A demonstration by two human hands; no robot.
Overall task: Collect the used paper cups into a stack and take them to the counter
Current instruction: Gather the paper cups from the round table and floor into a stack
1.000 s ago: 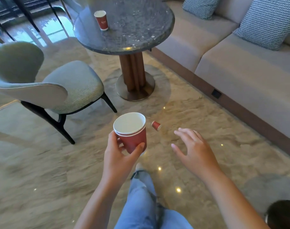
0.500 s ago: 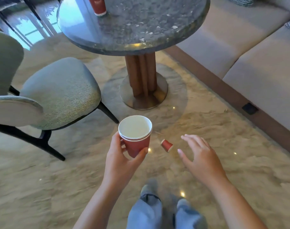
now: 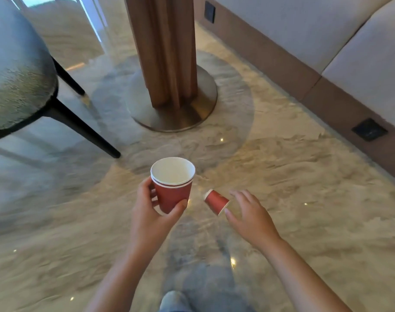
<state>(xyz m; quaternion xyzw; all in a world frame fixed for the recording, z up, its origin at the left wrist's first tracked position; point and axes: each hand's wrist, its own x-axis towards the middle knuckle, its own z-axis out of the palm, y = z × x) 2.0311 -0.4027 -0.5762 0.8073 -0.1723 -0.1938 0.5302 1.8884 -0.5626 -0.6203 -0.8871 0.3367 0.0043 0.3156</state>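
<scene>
On a glossy marble floor [image 3: 304, 176] near a table's round base [image 3: 201, 109], my left hand [image 3: 151, 217] is gripping a nested stack of red paper cups [image 3: 172, 190] while my right hand [image 3: 250, 215], fingers spread, is hovering just beside a fallen cup [image 3: 216, 202] lying sideways, probably light and crushable, best pinched gently around its middle.

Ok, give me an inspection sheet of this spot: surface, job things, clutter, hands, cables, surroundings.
Surface: floor, glossy marble.
Job's things: cup stack, upright, two rims showing; fallen cup, on its side on the floor.
Clutter: nothing seen.
Hands: left hand grips the cup stack; right hand open beside the fallen cup, contact unclear.
Cables: nothing seen.
Surroundings: pedestal on a round base, chair, sofa, socket in the sofa's base.
</scene>
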